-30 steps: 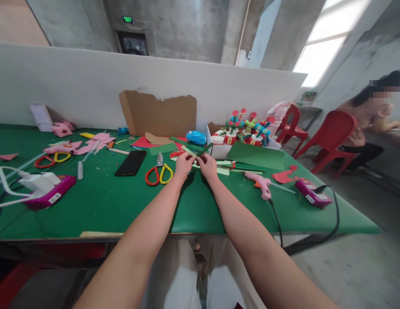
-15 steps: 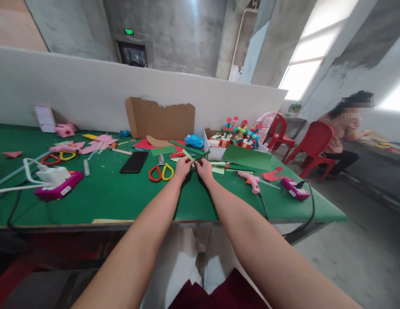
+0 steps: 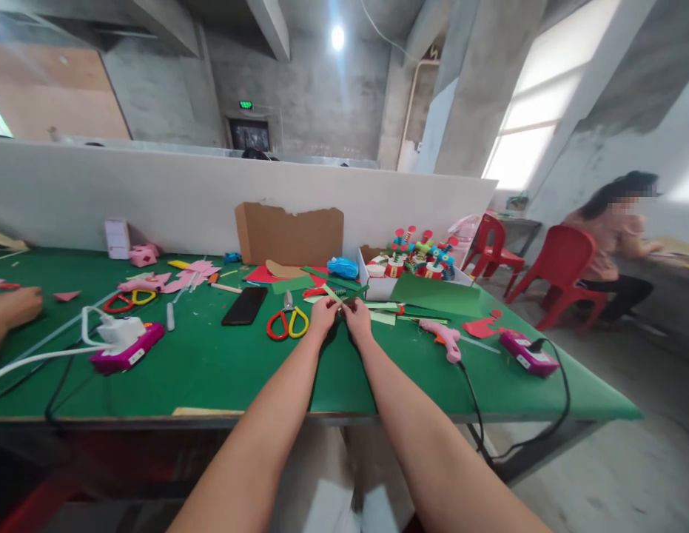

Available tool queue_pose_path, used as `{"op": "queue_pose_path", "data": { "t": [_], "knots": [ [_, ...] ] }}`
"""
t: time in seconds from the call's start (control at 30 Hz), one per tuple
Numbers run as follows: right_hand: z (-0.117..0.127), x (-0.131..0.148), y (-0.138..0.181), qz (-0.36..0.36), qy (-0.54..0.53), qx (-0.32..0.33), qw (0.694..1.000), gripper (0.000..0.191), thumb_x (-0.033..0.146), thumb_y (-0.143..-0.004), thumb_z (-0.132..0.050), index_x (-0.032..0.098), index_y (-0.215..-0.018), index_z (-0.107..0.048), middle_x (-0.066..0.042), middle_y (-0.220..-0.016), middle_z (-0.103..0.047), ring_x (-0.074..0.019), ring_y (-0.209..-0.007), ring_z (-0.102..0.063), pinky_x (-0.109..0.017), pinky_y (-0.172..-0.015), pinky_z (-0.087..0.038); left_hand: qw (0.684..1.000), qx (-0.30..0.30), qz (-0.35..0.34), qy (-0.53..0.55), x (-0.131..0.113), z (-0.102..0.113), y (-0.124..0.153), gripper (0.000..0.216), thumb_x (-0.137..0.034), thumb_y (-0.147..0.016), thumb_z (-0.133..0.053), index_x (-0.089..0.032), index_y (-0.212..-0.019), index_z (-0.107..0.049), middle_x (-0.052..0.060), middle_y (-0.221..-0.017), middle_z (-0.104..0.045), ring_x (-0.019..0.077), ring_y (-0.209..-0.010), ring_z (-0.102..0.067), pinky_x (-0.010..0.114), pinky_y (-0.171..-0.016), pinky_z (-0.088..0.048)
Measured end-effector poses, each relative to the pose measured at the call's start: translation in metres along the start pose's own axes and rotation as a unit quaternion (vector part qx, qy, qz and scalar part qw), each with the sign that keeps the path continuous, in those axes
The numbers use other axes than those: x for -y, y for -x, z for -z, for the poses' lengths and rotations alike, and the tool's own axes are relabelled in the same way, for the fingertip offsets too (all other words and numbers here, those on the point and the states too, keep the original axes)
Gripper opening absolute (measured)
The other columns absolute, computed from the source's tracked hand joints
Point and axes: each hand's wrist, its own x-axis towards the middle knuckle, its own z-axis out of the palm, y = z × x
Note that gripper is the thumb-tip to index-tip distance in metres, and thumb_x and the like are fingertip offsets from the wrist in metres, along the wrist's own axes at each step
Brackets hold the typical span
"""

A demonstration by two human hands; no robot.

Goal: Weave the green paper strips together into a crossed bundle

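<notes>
My left hand (image 3: pixel 323 317) is closed in a pinch on a light green paper strip (image 3: pixel 332 294), which sticks up past the fingertips. Right beside it, my right hand (image 3: pixel 357 318) pinches a dark green paper strip (image 3: pixel 354 299). The fingertips of both hands meet where the strips cross; fingers hide the joint. Scissors (image 3: pixel 288 300) with one red and one yellow handle lie just left of my left hand. Behind the hands are red-handled scissors (image 3: pixel 315 292), mostly covered. Pale green paper pieces (image 3: pixel 382 317) rest to the right of my right hand.
A white box (image 3: pixel 377 287) holds several colourful spring figures, with a green sheet (image 3: pixel 436 296) before it. A pink glue gun (image 3: pixel 442 337) and purple power strip (image 3: pixel 528 354) lie right. Left are a black phone (image 3: pixel 245 306), another power strip (image 3: pixel 127 352) and another person's hand (image 3: pixel 22 305).
The view has tilted up and turned slightly left, so another person's hand now shows at the left edge. My hands stay together with the crossed strips between them.
</notes>
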Motion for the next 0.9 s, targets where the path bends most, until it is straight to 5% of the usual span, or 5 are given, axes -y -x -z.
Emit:
{"op": "queue_pose_path", "data": {
  "t": [0.47, 0.6, 0.73, 0.9],
  "knots": [
    [-0.001, -0.002, 0.001, -0.023, -0.096, 0.001, 0.995, 0.014, 0.028, -0.066, -0.063, 0.022, -0.067, -0.051, 0.004, -0.060, -0.062, -0.0156, -0.061, -0.063, -0.030, -0.066, -0.054, 0.997, 0.022, 0.031, 0.066, 0.004, 0.002, 0.002, 0.031, -0.042, -0.059, -0.075, -0.015, -0.071, -0.063, 0.003, -0.065, -0.065, 0.0149, -0.062, -0.059, 0.030, -0.067, -0.047],
    [0.000, -0.002, 0.001, -0.034, -0.061, -0.004, 0.998, 0.013, 0.027, -0.065, -0.064, 0.022, -0.064, -0.051, 0.004, -0.059, -0.063, -0.0163, -0.061, -0.063, -0.030, -0.063, -0.053, 0.999, 0.014, 0.029, 0.031, 0.007, -0.001, 0.003, 0.022, -0.037, -0.063, -0.071, -0.017, -0.067, -0.063, 0.001, -0.063, -0.064, 0.0156, -0.062, -0.059, 0.030, -0.068, -0.047],
    [0.003, 0.003, 0.005, -0.026, -0.009, 0.014, 1.000, 0.009, 0.025, -0.067, -0.062, 0.022, -0.062, -0.054, 0.003, -0.058, -0.063, -0.0165, -0.060, -0.063, -0.029, -0.063, -0.052, 0.996, -0.057, 0.018, -0.062, 0.004, -0.002, 0.012, 0.010, -0.026, -0.067, -0.064, -0.018, -0.062, -0.062, 0.002, -0.061, -0.062, 0.0166, -0.062, -0.058, 0.029, -0.067, -0.045],
    [0.008, 0.007, 0.009, 0.003, 0.097, 0.010, 0.995, 0.013, 0.028, -0.067, -0.066, 0.021, -0.058, -0.060, 0.000, -0.059, -0.066, -0.0182, -0.062, -0.063, -0.031, -0.066, -0.051, 0.992, -0.081, -0.004, -0.098, -0.001, 0.001, 0.017, 0.014, -0.027, -0.068, -0.061, -0.019, -0.056, -0.060, 0.000, -0.054, -0.058, 0.0160, -0.058, -0.053, 0.028, -0.062, -0.041]
  ]
}}
